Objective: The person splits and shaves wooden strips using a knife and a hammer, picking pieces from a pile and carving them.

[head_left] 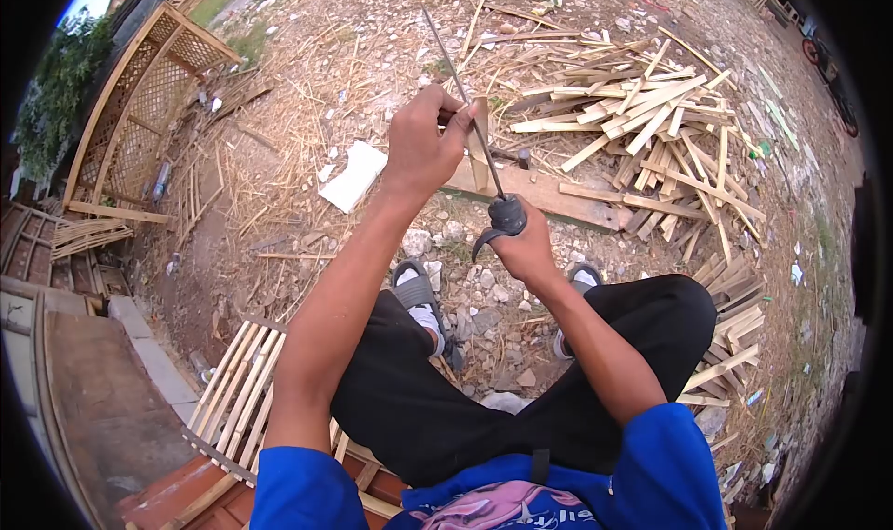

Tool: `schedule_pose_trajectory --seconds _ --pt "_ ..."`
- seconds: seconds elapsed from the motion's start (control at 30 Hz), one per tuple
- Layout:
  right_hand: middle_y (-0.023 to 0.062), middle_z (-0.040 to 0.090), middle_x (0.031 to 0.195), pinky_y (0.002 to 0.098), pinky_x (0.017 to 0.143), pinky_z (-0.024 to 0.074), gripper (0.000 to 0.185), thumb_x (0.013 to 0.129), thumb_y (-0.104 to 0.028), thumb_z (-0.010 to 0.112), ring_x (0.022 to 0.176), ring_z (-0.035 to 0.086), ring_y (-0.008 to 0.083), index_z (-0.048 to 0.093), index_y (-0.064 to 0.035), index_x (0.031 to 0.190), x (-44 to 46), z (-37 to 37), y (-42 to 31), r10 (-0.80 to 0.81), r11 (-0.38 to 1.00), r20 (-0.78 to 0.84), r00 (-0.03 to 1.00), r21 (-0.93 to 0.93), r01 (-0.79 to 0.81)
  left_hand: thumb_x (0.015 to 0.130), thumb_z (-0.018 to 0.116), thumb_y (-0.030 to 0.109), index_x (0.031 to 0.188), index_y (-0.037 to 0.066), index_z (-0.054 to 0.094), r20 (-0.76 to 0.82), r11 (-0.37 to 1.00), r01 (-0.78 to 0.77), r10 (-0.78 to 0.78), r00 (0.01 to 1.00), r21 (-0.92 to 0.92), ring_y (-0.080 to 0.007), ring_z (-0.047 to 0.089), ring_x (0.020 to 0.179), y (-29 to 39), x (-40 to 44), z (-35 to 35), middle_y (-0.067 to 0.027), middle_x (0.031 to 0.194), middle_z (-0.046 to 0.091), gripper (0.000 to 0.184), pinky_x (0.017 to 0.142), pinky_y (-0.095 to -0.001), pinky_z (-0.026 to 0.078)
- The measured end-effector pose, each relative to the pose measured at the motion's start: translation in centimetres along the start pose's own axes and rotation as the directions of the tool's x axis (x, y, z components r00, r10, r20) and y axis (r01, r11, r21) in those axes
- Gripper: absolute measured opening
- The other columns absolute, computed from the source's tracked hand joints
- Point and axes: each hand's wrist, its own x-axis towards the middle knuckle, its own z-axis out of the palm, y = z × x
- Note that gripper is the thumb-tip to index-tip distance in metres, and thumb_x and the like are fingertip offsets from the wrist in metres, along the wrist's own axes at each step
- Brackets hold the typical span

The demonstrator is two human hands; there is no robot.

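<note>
My right hand (527,244) is closed around the black wrapped handle of a long knife (453,69). Its thin blade points up and away, and a dark strap hangs from the handle. Between the fingers of my left hand (428,139) is a short bamboo strip (481,144), held upright against or just beside the blade; I cannot tell whether they touch. Below my hands lies a wooden plank (567,201) on the ground. A dark tool that looks like a hammer (519,157) rests at the plank, partly hidden behind the strip and blade.
A big pile of split bamboo strips (651,111) lies ahead right, with more strips (735,344) by my right knee. A white sheet (354,175) lies left of the plank. Lattice panels (139,125) stand at far left. A slatted bamboo piece (237,390) is by my left elbow.
</note>
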Motion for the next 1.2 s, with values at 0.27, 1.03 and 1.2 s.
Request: schedule_pose_trajectory --seconds 0.27,1.03,1.2 --pt "0.0062 0.062 0.074 0.0304 0.065 0.0461 0.026 0.069 -0.008 0.073 0.067 0.055 0.0148 0.061 -0.0003 0.091 0.4 0.4 1.0 -0.02 0.999 -0.02 1.0 -0.028 0.02 0.086 0.073 0.02 0.082 0.001 0.06 -0.024 1.0 0.005 -0.004 1.0 0.028 -0.0196 0.069 0.068 0.4 -0.6 0.0 -0.0106 0.071 0.067 0.024 0.057 -0.0314 0.049" --pt "0.0086 0.066 0.076 0.0304 0.066 0.0483 0.026 0.069 -0.01 0.075 0.068 0.059 0.0157 0.062 0.0001 0.09 -1.5 -1.2 -0.2 0.019 0.987 -0.015 1.0 -0.158 -0.021 0.08 0.078 0.02 0.078 0.003 0.067 -0.017 0.977 -0.181 0.184 0.983 0.113 -0.0144 0.062 0.056 0.6 -0.8 0.2 -0.0064 0.066 0.064 0.021 0.052 -0.0274 0.045" --pt "0.0086 0.065 0.075 0.0313 0.066 0.0482 0.026 0.07 -0.01 0.076 0.068 0.059 0.0149 0.062 0.0008 0.089 -2.3 -2.3 0.9 0.015 0.987 -0.009 1.0 -0.158 -0.016 0.081 0.077 0.021 0.076 0.003 0.067 -0.022 0.961 -0.24 0.245 0.969 0.141 -0.0162 0.061 0.056 1.1 -1.8 1.2 -0.0063 0.066 0.064 0.021 0.052 -0.0287 0.046"
